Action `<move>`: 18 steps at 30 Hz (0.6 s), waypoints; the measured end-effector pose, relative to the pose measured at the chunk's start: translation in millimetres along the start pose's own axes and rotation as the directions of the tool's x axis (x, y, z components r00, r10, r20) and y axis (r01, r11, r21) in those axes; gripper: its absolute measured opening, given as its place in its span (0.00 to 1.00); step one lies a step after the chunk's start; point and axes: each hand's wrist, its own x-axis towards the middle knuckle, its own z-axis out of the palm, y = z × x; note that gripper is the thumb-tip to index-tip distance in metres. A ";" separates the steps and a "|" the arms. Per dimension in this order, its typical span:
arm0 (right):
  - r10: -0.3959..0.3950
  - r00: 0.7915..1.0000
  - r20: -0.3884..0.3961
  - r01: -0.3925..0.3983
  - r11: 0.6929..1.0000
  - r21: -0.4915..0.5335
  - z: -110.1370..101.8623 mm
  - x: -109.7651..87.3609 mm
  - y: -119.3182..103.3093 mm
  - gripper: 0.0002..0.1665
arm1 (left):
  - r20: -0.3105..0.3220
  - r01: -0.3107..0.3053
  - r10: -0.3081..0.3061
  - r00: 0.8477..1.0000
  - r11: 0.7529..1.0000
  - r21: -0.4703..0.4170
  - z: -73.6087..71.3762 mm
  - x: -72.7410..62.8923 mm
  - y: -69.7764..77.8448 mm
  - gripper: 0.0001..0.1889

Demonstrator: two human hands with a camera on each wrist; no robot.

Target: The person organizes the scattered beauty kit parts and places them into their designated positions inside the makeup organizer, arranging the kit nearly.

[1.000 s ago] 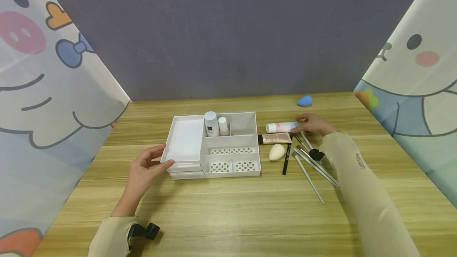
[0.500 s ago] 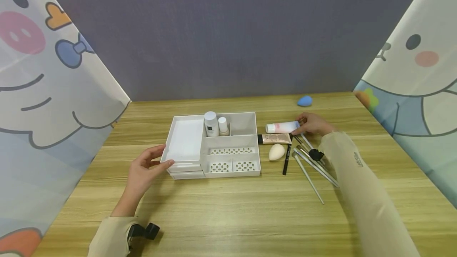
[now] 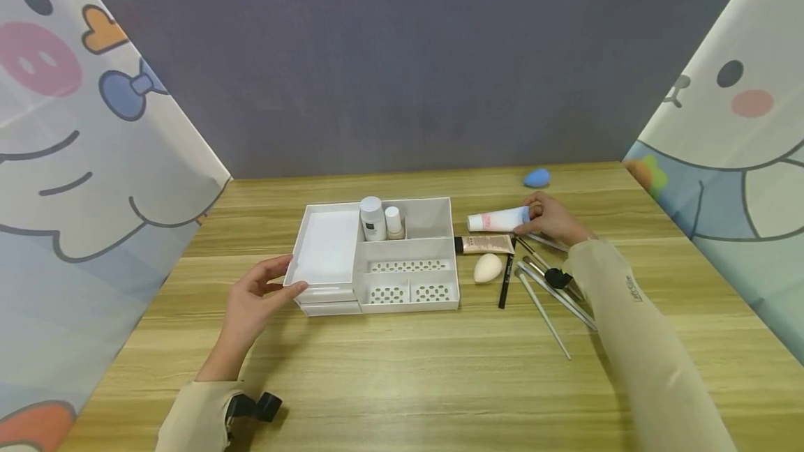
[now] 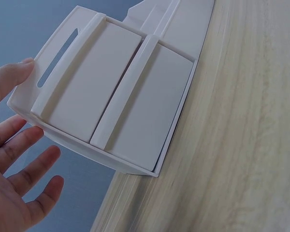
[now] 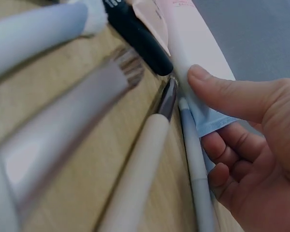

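Observation:
A white makeup organizer [image 3: 326, 246] with two drawers [image 4: 154, 96] stands mid-table. My left hand [image 3: 254, 295] holds its front left corner, thumb on the front rim and fingers along the side; the lower fingers [image 4: 38, 169] hang off it. Two white-capped bottles, one large [image 3: 373, 220] and one small [image 3: 394, 223], stand in its back compartment. To the right, my right hand [image 3: 555, 220] pinches the crimped end of a white, pink and blue squeeze tube [image 3: 499, 220], thumb on top and fingers beneath. A makeup brush [image 5: 195, 159] lies right by those fingers.
Close to the right hand lie a beige tube with a black cap [image 3: 486, 244], a cream makeup sponge [image 3: 487, 268], a black pencil [image 3: 505, 284] and several makeup brushes [image 3: 545, 316]. Behind them is a blue sponge [image 3: 537, 178]. A dark partition [image 3: 414, 75] borders the table's back.
The squeeze tube's crimped end has risen slightly in the right hand's pinch. One brush beside that hand has swung to lie more crosswise. My left hand stays on the organizer.

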 end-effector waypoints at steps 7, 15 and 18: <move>0.013 0.999 -0.042 -0.011 0.999 0.044 1.1 -2.4 0.8 0.29 | 0.006 0.010 -0.010 1.000 1.000 0.005 0.0 -0.4 0.6 0.23; 0.044 0.994 -0.104 -0.030 0.990 0.136 4.0 -3.6 -3.0 0.28 | 0.004 -0.007 0.007 1.000 1.000 0.000 -0.1 0.7 0.0 0.23; 0.037 0.992 -0.117 -0.012 0.978 0.208 5.9 -4.0 -5.2 0.28 | 0.005 -0.008 0.008 1.000 1.000 -0.005 -0.2 0.9 -0.7 0.23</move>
